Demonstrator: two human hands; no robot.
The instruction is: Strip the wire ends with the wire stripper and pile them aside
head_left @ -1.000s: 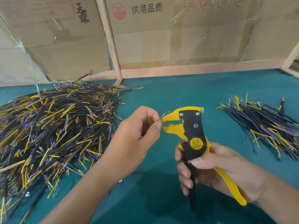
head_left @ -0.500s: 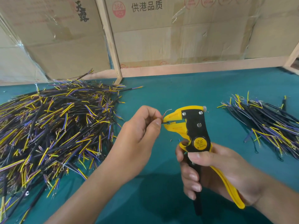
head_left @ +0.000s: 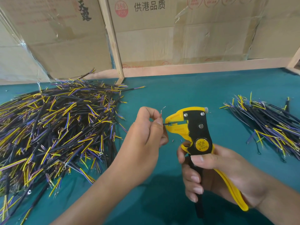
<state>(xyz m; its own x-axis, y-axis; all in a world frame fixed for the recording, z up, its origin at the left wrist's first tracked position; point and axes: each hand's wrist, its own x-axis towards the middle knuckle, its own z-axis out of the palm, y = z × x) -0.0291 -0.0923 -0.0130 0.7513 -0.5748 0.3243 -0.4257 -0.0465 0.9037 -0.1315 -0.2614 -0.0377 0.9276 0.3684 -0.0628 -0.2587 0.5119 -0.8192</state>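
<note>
My right hand grips the handles of a yellow and black wire stripper, held upright with its jaws pointing left. My left hand pinches a short wire between thumb and fingers. The wire's dark end sits in the stripper's jaws, and a bare strand curls up above my fingertips. A big heap of black, yellow and purple wires covers the left of the green table. A smaller pile of wires lies at the right.
Cardboard boxes and a wooden frame wall off the back of the table. Small bits of stripped insulation lie on the cloth between my hands.
The wire's end has gone into the stripper's jaws. Both hands and the tool have shifted slightly.
</note>
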